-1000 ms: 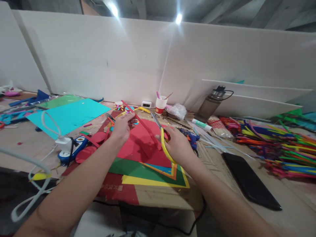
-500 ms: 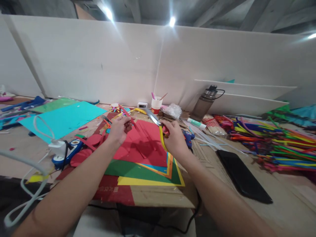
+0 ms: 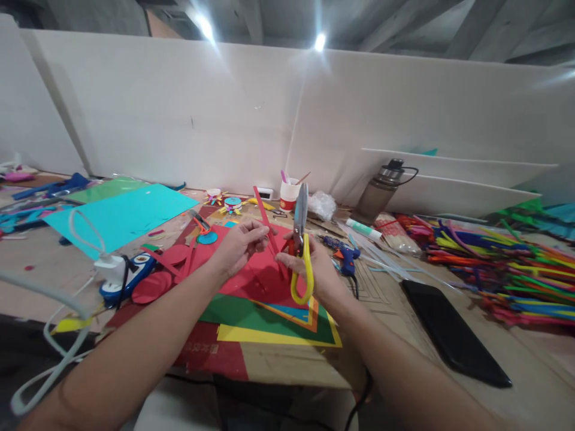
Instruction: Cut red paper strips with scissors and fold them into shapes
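Observation:
My left hand (image 3: 240,246) is closed in a pinch at a narrow red paper strip (image 3: 262,206), which stands up at a slant between my hands. In my right hand (image 3: 324,272) are scissors (image 3: 301,211) with yellow handles, their blades pointing up and close together. My right fingertips come near the lower part of the strip; whether they touch it I cannot tell. Below both hands lie red paper sheets (image 3: 233,280) on top of green paper (image 3: 224,308), with blue, orange and yellow edges showing.
To the left are turquoise paper (image 3: 130,212), a blue power strip (image 3: 135,278) and red paper circles (image 3: 153,287). Behind stand a paper cup (image 3: 290,194) and a bottle (image 3: 380,191). At right lie a glue gun (image 3: 348,258), a black phone (image 3: 453,332) and colourful pipe cleaners (image 3: 516,269).
The scissors have swung from pointing left to upright. My left hand has moved right with the red paper strip, closer to my right hand, and the strip stands steeper.

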`<state>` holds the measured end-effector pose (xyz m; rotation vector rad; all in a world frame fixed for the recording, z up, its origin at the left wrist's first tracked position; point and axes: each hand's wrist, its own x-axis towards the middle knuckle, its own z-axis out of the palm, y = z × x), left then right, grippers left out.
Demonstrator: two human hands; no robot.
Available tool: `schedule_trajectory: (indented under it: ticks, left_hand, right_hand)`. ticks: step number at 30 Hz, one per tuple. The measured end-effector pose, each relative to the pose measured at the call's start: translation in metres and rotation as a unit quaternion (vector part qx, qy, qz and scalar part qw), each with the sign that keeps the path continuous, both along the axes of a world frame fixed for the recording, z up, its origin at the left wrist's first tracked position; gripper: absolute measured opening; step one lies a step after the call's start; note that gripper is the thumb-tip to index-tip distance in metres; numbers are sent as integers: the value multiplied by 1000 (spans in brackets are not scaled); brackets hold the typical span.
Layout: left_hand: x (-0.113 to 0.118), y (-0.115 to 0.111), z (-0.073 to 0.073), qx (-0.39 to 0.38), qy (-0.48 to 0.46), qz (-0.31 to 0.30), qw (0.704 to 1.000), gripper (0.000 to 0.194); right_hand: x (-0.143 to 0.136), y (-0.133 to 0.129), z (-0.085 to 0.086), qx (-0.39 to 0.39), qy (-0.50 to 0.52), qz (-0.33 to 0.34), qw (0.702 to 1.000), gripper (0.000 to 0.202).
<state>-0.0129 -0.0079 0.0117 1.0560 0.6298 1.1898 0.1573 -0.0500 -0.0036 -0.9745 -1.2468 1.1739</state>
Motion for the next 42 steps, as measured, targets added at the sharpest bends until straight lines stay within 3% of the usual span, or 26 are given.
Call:
schedule_trajectory:
  ticks: [8, 12, 18, 22, 30, 38, 42]
  left_hand:
    - [3, 1, -2, -14, -15, -18, 1000, 26]
    - [1, 1, 0, -10, -49, -45, 998, 20]
    - [2, -6, 3, -10, -65, -97, 993, 29]
    - [3, -5, 1, -3, -38, -66, 997, 24]
    - [-3, 6, -1, -37, 25, 72, 996, 30]
    - [-4, 7, -3, -44, 37, 71, 996, 32]
    - [-4, 8, -2, -60, 22, 82, 995, 30]
  right_hand:
    - [2, 3, -10, -33, 63, 38, 997, 51]
    - [1, 1, -8, -70, 116, 76, 988, 49]
    - [1, 0, -5, -94, 188, 125, 970, 36]
    - [3, 1, -9, -111, 209, 136, 962, 38]
    - [0, -1, -8, -113, 164, 88, 976, 44]
    - [0, -5, -1, -111, 46, 67, 991, 52]
    - [-1, -6, -2, -118, 31, 45, 991, 47]
